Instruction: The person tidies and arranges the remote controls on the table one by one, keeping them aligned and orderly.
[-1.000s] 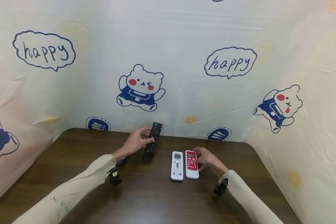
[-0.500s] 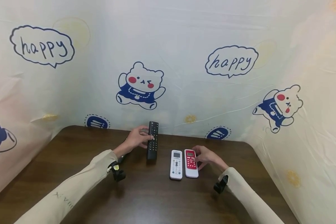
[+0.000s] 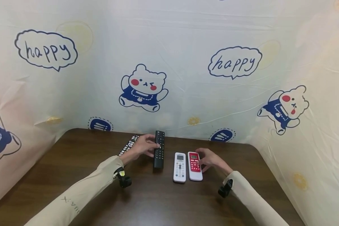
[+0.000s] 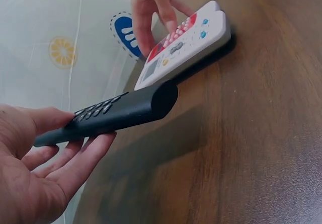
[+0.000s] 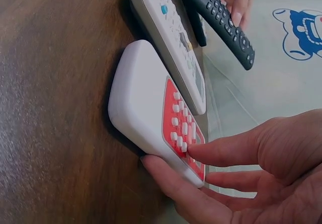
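Observation:
My left hand (image 3: 143,145) grips a black remote control (image 3: 159,153), thumb on its button face and fingers underneath. In the left wrist view, the black remote's near end is raised over the table, with its shadow below. My right hand (image 3: 209,158) holds the right edge of a red-and-white remote control (image 5: 141,90) lying on the table, one fingertip on the red button face and another at its side. Just left of it lies a white remote control (image 3: 179,168) with a small grey screen. Another dark remote control with white buttons (image 3: 129,145) lies partly hidden behind my left hand.
A brown wooden table (image 3: 158,201) carries all the remotes. Along its back edge and sides hangs a pale curtain (image 3: 186,62) printed with bears and the word "happy". Each wrist wears a small black camera (image 3: 125,181).
My left hand has straightened the black remote from a slant, then moved it slightly right and nearer. The dark remote behind it shows more now. My right hand stays at the red-and-white remote.

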`<state>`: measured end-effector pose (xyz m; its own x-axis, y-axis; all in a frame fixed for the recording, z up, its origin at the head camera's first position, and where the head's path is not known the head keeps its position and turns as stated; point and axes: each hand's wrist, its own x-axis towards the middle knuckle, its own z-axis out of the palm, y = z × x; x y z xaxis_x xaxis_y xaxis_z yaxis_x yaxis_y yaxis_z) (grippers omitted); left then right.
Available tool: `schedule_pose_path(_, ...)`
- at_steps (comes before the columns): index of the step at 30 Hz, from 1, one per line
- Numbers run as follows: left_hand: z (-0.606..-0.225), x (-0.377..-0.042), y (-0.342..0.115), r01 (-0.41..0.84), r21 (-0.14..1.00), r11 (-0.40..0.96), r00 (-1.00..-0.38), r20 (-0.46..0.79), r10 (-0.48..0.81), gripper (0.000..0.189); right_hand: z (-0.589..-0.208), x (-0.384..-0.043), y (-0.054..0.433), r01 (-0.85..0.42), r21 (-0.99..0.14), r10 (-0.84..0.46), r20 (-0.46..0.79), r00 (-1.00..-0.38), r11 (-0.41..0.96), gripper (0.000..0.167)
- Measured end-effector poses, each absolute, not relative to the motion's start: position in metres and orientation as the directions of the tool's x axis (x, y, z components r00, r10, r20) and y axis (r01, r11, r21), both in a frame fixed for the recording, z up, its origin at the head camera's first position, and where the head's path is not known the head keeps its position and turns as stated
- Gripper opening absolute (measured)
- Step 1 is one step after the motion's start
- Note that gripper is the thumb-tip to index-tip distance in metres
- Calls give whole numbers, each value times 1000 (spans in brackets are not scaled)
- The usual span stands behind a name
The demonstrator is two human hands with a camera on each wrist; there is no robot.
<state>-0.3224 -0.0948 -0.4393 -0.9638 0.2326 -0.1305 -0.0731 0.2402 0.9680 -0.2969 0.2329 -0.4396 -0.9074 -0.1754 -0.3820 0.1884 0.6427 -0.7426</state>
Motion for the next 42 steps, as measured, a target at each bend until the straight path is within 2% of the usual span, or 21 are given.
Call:
schedule_pose_path(9, -447, -321, -91, -122, 964, 236, -949, -183, 257, 64, -441, -294, 232, 222, -753, -113, -365, -924, 620, 61)
schedule_pose_path(31, -464, -313, -81, -153, 954, 257, -919, -233, 319, 70, -443, -295, 229, 221, -735, -103, -367, -924, 641, 58)
schedule_pose_path(42, -466, -304, -76, -101, 933, 345, -929, -213, 303, 63, -440, -294, 229, 210, -739, -117, -365, -924, 641, 56)
